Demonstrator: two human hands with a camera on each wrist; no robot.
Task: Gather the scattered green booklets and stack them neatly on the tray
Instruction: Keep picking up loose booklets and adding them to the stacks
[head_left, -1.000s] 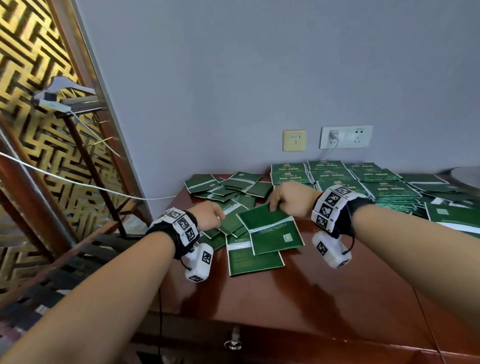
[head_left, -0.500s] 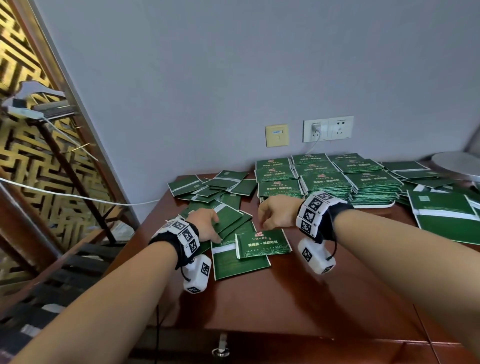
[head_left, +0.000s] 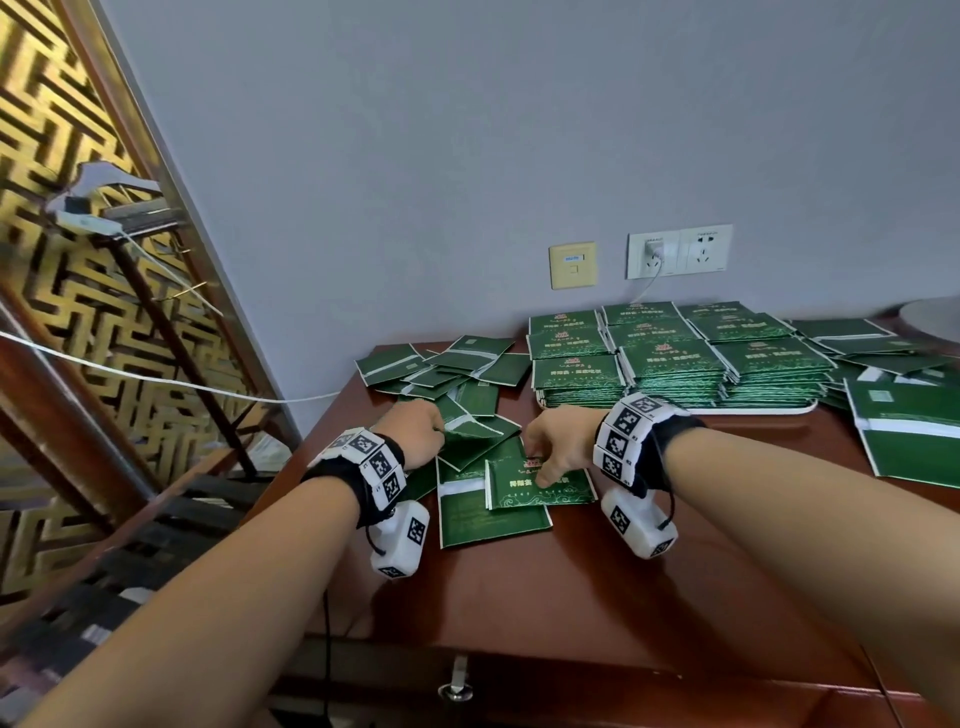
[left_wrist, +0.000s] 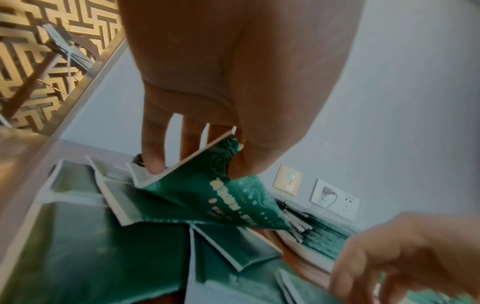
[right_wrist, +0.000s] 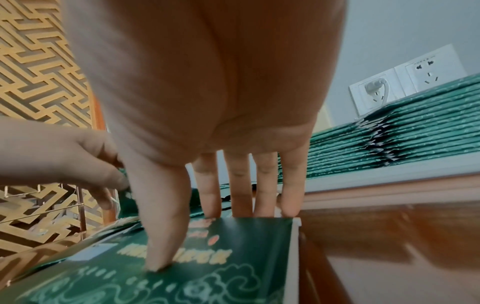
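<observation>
My left hand (head_left: 434, 431) pinches a green booklet (head_left: 470, 427) between thumb and fingers and tilts it up off the scattered pile; the left wrist view shows this booklet (left_wrist: 215, 197) raised at an angle. My right hand (head_left: 537, 465) holds a cover-up green booklet (head_left: 545, 488) lying on the table. Its thumb (right_wrist: 161, 246) presses on the cover and its fingers reach over the far edge, tips hidden. Behind my hands, a white tray (head_left: 753, 410) carries neat stacks of booklets (head_left: 670, 358).
Loose booklets lie at the back left (head_left: 447, 364) and to the right (head_left: 909, 431) of the brown table (head_left: 571, 582). A larger open one (head_left: 488, 519) lies under the right hand's booklet. Wall sockets (head_left: 680, 252) with a plug sit above the tray. A gold lattice screen (head_left: 62, 312) stands left.
The right hand turned its booklet from back-up to cover-up and laid it flat on the table. The left hand lifted a booklet's edge from the pile.
</observation>
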